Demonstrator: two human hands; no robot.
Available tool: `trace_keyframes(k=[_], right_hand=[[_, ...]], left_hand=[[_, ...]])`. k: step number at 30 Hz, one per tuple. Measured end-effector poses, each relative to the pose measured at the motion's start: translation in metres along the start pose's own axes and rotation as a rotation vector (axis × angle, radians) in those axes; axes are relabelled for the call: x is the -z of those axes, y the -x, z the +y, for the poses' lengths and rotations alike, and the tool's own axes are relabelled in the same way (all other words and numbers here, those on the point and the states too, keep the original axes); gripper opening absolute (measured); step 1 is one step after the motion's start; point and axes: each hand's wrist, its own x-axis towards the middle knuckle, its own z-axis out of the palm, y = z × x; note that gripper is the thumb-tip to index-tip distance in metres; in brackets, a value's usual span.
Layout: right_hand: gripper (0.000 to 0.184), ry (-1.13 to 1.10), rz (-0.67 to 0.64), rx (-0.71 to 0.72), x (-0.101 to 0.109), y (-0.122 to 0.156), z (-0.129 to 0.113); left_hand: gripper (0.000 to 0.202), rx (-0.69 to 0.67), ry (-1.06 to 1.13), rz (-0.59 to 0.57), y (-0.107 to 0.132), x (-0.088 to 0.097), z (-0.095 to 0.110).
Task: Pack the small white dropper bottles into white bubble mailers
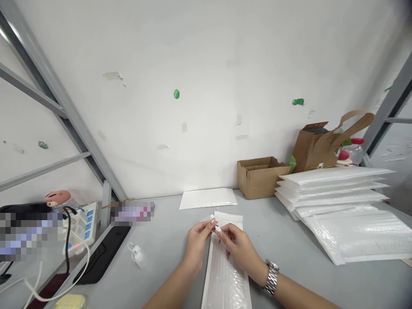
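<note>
Bubble mailer (225,279) under the hands: white plastic film, glossy, surface dimpled by the bubble lining.
Stack of mailers (337,201): same glossy white film; the lower ones are more translucent, with the bubbles showing through.
White strip (217,228) pinched between left hand (196,244) and right hand (240,249): thin, smooth; paper or film, cannot tell.
Wristwatch (272,277): polished metal link band, bright reflections.
Table (161,240): grey, smooth, matt.
Cardboard box (259,177): brown corrugated board, matt, rough cut edges.
Paper bag (317,148): brown kraft paper, matt, creased.
Small bottle (138,256): clear plastic.
Frame struts (64,107): grey painted metal, dull sheen.
Wall (225,64): white, matt.
</note>
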Motion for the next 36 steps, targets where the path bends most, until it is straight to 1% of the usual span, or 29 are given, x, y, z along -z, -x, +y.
trace_keyframes(k=[10, 18, 27, 30, 33, 36], right_hand=[[0.028, -0.038, -0.009, 0.052, 0.004, -0.002, -0.006], [0.028, -0.11, -0.005, 0.053, 0.004, -0.001, -0.006], [0.029, -0.066, 0.003, 0.056, 0.005, -0.003, -0.005], [0.031, -0.084, 0.057, 0.06, 0.01, -0.007, -0.007], [0.036, -0.159, 0.178, 0.044, 0.018, -0.012, -0.011], [0.041, -0.246, 0.291, -0.001, 0.023, -0.016, -0.013]], left_hand=[[0.026, -0.015, 0.103, -0.045, -0.001, -0.003, 0.011], [0.028, 0.011, 0.141, -0.062, -0.003, -0.001, 0.01], [0.025, -0.005, 0.092, -0.062, -0.002, -0.003, 0.012], [0.027, 0.002, 0.111, -0.018, -0.003, -0.002, 0.012], [0.029, 0.026, 0.127, 0.027, -0.006, 0.0, 0.013], [0.029, 0.046, 0.135, 0.069, -0.007, 0.002, 0.012]])
